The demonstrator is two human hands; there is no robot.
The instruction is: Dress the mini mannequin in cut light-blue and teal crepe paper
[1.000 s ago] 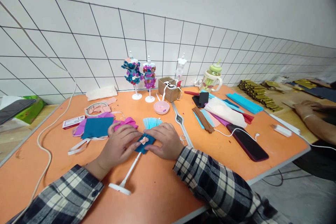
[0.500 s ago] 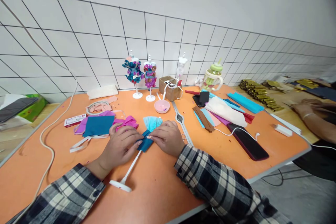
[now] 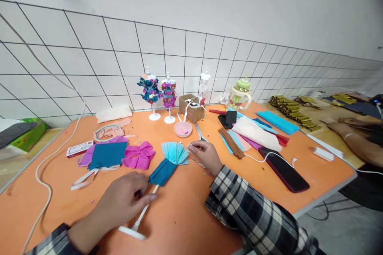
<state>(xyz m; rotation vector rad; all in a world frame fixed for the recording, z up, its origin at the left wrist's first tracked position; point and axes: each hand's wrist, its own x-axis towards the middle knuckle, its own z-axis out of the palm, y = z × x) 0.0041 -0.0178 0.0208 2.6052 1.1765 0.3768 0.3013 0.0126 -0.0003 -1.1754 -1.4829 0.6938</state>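
A small mannequin stand lies on the orange table, with a white pole and round base [image 3: 132, 232] towards me. Dark teal crepe paper [image 3: 162, 172] wraps its body, and a pleated light-blue paper fan [image 3: 174, 152] spreads at the far end. My left hand [image 3: 127, 193] hovers at the pole, fingers curled and thumb apart, holding nothing that I can see. To the right of the fan, my right hand [image 3: 206, 155] pinches a tiny pale piece, too small to name. Below that hand lies a thin metal tool with a loop handle [image 3: 205, 170].
Two decorated mannequins [image 3: 150, 91] and a bare white one [image 3: 204, 81] stand at the back, near a cardboard box [image 3: 191, 113] and pink bowl [image 3: 183, 129]. Magenta paper [image 3: 139, 155] lies left; a phone [image 3: 284, 169] and paper strips lie right. A co-worker's arm [image 3: 356, 139] shows far right.
Both hands have come off the teal paper. The left has drawn back towards me; the right has moved to the right, pinching a tiny piece. The view has tilted slightly.
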